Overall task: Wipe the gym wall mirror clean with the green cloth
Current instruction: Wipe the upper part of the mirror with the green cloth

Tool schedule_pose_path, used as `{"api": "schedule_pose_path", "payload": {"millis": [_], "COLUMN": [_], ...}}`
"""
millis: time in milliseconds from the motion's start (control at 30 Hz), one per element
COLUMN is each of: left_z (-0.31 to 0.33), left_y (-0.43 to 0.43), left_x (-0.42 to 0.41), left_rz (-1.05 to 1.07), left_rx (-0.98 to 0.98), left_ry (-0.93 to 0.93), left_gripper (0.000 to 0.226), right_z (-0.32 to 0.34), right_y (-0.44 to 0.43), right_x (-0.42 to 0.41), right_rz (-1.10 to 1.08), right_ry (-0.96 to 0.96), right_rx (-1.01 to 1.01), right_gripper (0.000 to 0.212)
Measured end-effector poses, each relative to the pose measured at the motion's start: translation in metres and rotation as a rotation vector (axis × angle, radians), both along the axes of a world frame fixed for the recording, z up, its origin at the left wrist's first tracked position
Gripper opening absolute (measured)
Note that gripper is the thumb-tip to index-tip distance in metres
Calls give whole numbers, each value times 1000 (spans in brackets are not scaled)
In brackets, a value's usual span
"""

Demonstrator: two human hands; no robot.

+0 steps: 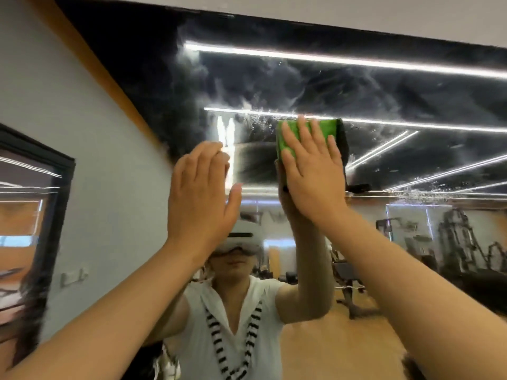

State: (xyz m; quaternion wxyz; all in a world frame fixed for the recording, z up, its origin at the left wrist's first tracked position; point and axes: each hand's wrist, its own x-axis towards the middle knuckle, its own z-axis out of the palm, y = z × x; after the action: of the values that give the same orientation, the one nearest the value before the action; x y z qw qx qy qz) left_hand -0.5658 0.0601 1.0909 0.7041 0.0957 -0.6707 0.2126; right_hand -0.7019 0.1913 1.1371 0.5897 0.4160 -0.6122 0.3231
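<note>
Far left, a dark-framed panel [35, 209] is set in the grey wall [109, 160], with a wall switch [73, 275] just beside its lower right corner.

The left hand [201, 193] is raised in front of the wall mirror [274, 78], near the glass's left edge. Its fingers [208, 154] are straight and close together and hold nothing. Whether the palm touches the glass cannot be told.

Right of it, the right hand [311, 174] lies flat on the green cloth [329, 127] and presses it against the mirror. Its fingers are straight and slightly spread, laid over the cloth rather than curled round it. The folded cloth sits high on the glass, above head height.

Around and above the cloth the glass carries cloudy smears [343, 86] and water droplets [263, 119]. Judgement: the upper band is not yet clean and wiping is mid-course. Far right, gym machines [455, 242] show in reflection.

Risks noted:
- The cloth is held by palm pressure alone. On wet glass, a lapse in pressure at full reach could let it slide or drop.
- A bare left palm on the glass would leave fresh prints on the surface.
- Wet streaks left to dry would leave the haze in place, so overlapping strokes are needed.
- The top edge lies near the limit of reach, and overstretching could cost balance.
</note>
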Motion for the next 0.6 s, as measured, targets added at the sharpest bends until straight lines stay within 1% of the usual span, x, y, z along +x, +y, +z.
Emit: {"api": "schedule_pose_path", "payload": {"millis": [100, 167, 233, 333, 400, 433, 500, 600], "left_z": [-1, -2, -2, -3, -2, -2, -2, -2], "left_y": [1, 2, 3, 1, -1, -1, -2, -2], "left_x": [1, 1, 1, 0, 0, -1, 0, 0], "left_rz": [-20, -19, -10, -7, -10, -11, -10, -23], "left_rx": [44, 58, 57, 70, 73, 74, 77, 77], "left_ry": [89, 106, 93, 69, 68, 66, 73, 79], "left_gripper": [43, 43, 46, 52, 54, 54, 54, 52], "right_z": [-21, -17, 1, 26, 30, 26, 17, 22], "right_y": [-27, -14, 9, 29, 13, 0, -19, 0], "right_x": [14, -1, -22, -35, -16, -3, 14, 0], "right_rz": [15, 7, -12, -6, 5, 8, 21, -5], "right_ry": [258, 380, 361, 134, 0, -16, 85, 245], "right_rx": [121, 222, 224, 58, -33, -34, 38, 212], "right_gripper": [55, 52, 53, 56, 52, 51, 52, 59]}}
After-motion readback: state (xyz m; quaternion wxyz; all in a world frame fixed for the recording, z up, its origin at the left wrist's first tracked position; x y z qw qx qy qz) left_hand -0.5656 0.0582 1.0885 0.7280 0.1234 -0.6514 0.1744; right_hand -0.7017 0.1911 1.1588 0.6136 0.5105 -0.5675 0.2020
